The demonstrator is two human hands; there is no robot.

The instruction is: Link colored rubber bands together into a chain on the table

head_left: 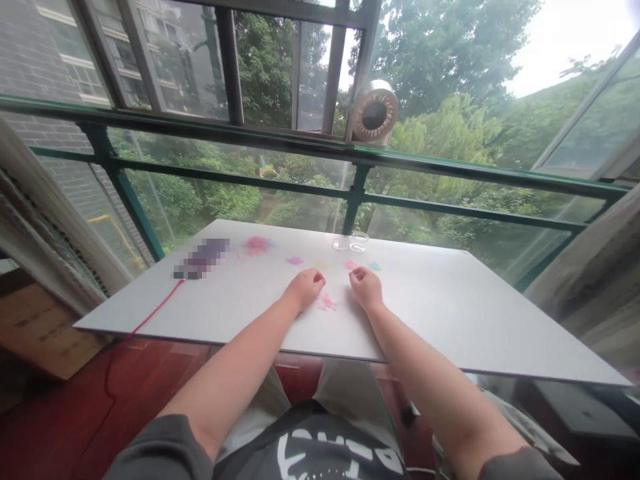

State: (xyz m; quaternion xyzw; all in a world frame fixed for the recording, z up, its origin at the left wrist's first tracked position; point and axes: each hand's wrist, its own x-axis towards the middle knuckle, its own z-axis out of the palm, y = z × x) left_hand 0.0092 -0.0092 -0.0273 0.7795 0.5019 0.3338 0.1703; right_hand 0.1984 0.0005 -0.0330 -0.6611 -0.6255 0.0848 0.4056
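Note:
My left hand (304, 289) is over the middle of the white table (440, 313), its fingers curled into a pinch; anything in them is too small to make out. Facing it, my right hand (367, 287) is also closed, fingertips together beside a small pink pile (349, 264). A loose cluster of thin pink pieces (327, 303) lies between the two hands, nearer to me. Just past the left fingertips is a faint yellow patch (324, 265). To the right sits a small teal pile (375, 266). The kind of these small pieces cannot be told.
Clear round dishes (359, 245) stand at the table's back edge. Further left lie a purple pile (295, 261) and a larger pink-red pile (257, 245). A blurred-out dark object (203, 258) has a red cable (155, 308) hanging off the front edge. Green railing (240, 175) runs behind.

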